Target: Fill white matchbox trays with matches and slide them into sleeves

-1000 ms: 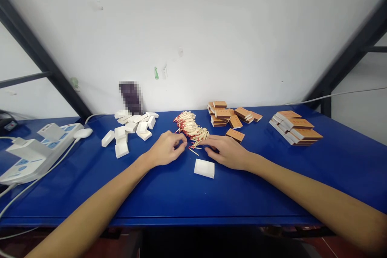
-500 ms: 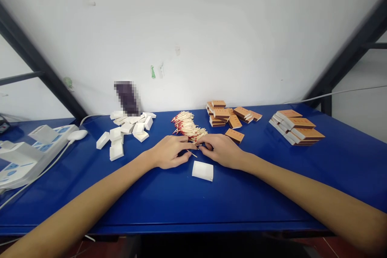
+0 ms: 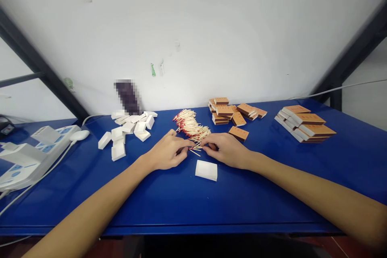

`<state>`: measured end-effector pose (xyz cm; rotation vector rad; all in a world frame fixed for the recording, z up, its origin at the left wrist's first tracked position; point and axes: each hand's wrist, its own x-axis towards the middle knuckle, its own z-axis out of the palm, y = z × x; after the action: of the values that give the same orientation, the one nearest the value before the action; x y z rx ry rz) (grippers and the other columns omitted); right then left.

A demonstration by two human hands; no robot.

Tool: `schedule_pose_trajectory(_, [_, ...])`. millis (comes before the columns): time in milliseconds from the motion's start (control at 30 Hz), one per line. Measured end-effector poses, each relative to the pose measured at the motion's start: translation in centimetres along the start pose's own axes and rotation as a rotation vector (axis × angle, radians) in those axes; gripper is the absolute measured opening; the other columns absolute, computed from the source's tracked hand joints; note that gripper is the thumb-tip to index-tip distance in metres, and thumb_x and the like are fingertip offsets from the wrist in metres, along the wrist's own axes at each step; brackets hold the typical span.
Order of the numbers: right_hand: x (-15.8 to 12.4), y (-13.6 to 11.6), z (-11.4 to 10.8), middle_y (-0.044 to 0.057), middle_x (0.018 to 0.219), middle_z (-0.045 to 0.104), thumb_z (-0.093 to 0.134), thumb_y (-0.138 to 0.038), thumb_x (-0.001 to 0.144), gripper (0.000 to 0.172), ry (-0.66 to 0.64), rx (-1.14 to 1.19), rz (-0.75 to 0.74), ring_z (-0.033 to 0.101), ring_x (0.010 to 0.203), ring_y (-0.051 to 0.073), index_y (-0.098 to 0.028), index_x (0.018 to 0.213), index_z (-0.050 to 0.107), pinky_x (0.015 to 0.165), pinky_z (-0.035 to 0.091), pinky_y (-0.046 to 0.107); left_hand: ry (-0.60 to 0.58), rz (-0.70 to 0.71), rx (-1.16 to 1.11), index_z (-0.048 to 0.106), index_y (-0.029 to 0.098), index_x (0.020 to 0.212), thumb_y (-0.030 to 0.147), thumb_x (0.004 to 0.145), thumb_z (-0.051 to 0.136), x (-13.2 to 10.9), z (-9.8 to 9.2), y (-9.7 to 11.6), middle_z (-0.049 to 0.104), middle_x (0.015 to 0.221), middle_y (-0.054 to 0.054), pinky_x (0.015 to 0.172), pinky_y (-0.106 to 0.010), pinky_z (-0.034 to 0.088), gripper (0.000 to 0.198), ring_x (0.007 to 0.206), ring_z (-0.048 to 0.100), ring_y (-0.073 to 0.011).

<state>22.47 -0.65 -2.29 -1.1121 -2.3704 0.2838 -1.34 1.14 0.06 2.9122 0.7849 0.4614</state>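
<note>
My left hand (image 3: 169,151) rests on the table with its fingers curled, its index fingertip and thumb at the red-headed ends of a few matches. Opposite it, my right hand (image 3: 225,150) has bent fingers at the plain ends of the same matches (image 3: 196,149). Those few lie between the two hands, in front of the big match pile (image 3: 191,124). How firmly the fingertips grip them is partly hidden. Just below the hands sits a white matchbox tray (image 3: 206,170), apart from both.
White trays (image 3: 117,151) are heaped at the left, near a blurred dark object (image 3: 128,96). Orange matchbox sleeves (image 3: 224,111) lie loosely behind my right hand. Filled-looking matchboxes (image 3: 308,123) are stacked at the right. A power strip (image 3: 39,149) with cables occupies the far left.
My left index finger has drawn back slightly, and more matches now show between the hands, one or two lying loose in front. The view has shifted a little.
</note>
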Motion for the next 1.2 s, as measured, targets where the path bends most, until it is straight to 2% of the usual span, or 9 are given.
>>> schedule_pose_trajectory(133, [-0.1, 0.06, -0.04, -0.002, 0.065, 0.059, 0.056, -0.017, 0.087, 0.014, -0.009, 0.02, -0.01, 0.048, 0.057, 0.011, -0.019, 0.092, 0.07, 0.058, 0.033, 0.024, -0.059, 0.071, 0.023, 0.066, 0.019, 0.119, 0.017, 0.09, 0.042, 0.09, -0.12, 0.18, 0.067, 0.077, -0.002, 0.073, -0.03, 0.04, 0.038, 0.065, 0.057, -0.0144])
schedule_pose_trajectory(267, [-0.14, 0.03, -0.18, -0.002, 0.065, 0.059, 0.056, -0.016, 0.087, 0.014, -0.012, 0.036, -0.024, 0.049, 0.057, 0.011, -0.018, 0.092, 0.07, 0.058, 0.034, 0.024, -0.078, 0.007, 0.104, 0.065, 0.02, 0.123, 0.02, 0.092, 0.041, 0.1, -0.16, 0.34, 0.065, 0.084, -0.004, 0.065, -0.028, 0.043, 0.039, 0.07, 0.06, -0.0167])
schedule_pose_trajectory(433, [-0.12, -0.13, -0.36, -0.003, 0.062, 0.056, 0.056, -0.017, 0.088, 0.013, -0.027, 0.031, -0.005, 0.048, 0.056, 0.011, -0.019, 0.089, 0.069, 0.057, 0.033, 0.024, -0.043, -0.069, 0.141, 0.063, 0.021, 0.124, 0.022, 0.093, 0.042, -0.16, 0.27, 0.08, 0.067, 0.089, -0.005, 0.072, -0.029, 0.048, 0.038, 0.08, 0.065, -0.0188])
schedule_pose_trajectory(600, [-0.19, -0.04, -0.22, -0.002, 0.064, 0.057, 0.055, -0.019, 0.089, 0.015, -0.029, 0.052, -0.038, 0.048, 0.058, 0.012, -0.019, 0.092, 0.07, 0.058, 0.034, 0.024, -0.012, -0.103, 0.129, 0.062, 0.022, 0.125, 0.022, 0.093, 0.044, -0.34, 0.61, -0.06, 0.069, 0.094, -0.006, 0.074, -0.029, 0.047, 0.037, 0.084, 0.066, -0.0197])
schedule_pose_trajectory(700, [-0.21, -0.06, -0.1, -0.003, 0.062, 0.055, 0.056, -0.021, 0.089, 0.013, -0.01, 0.041, -0.02, 0.046, 0.056, 0.011, -0.019, 0.089, 0.069, 0.057, 0.032, 0.023, 0.008, -0.116, 0.087, 0.065, 0.021, 0.116, 0.02, 0.09, 0.046, -0.31, 0.44, 0.15, 0.069, 0.09, -0.004, 0.071, -0.027, 0.045, 0.033, 0.079, 0.064, -0.018])
schedule_pose_trajectory(867, [-0.17, -0.24, -0.2, -0.003, 0.062, 0.052, 0.057, -0.019, 0.086, 0.011, -0.024, 0.02, 0.014, 0.044, 0.056, 0.01, -0.018, 0.077, 0.064, 0.055, 0.029, 0.023, -0.02, -0.173, -0.038, 0.065, 0.018, 0.089, 0.023, 0.082, 0.055, -0.26, -0.16, 0.31, 0.057, 0.066, 0.003, 0.058, -0.024, 0.035, 0.013, 0.058, 0.049, -0.012])
schedule_pose_trajectory(1033, [-0.16, -0.21, -0.29, -0.003, 0.062, 0.052, 0.057, -0.019, 0.086, 0.012, -0.03, 0.051, 0.023, 0.045, 0.057, 0.011, -0.018, 0.077, 0.063, 0.056, 0.03, 0.024, -0.031, -0.141, -0.129, 0.065, 0.018, 0.083, 0.024, 0.083, 0.058, -0.35, -0.19, 0.08, 0.047, 0.059, 0.005, 0.056, -0.023, 0.03, 0.009, 0.053, 0.041, -0.0093])
schedule_pose_trajectory(1200, [-0.08, -0.15, -0.36, -0.002, 0.064, 0.057, 0.057, -0.024, 0.088, 0.016, -0.041, 0.146, 0.058, 0.047, 0.058, 0.011, -0.018, 0.078, 0.067, 0.056, 0.031, 0.024, -0.033, -0.15, -0.196, 0.068, 0.019, 0.086, 0.029, 0.087, 0.059, 0.03, 0.45, 0.31, 0.045, 0.056, 0.007, 0.055, -0.022, 0.029, 0.013, 0.051, 0.039, -0.0084])
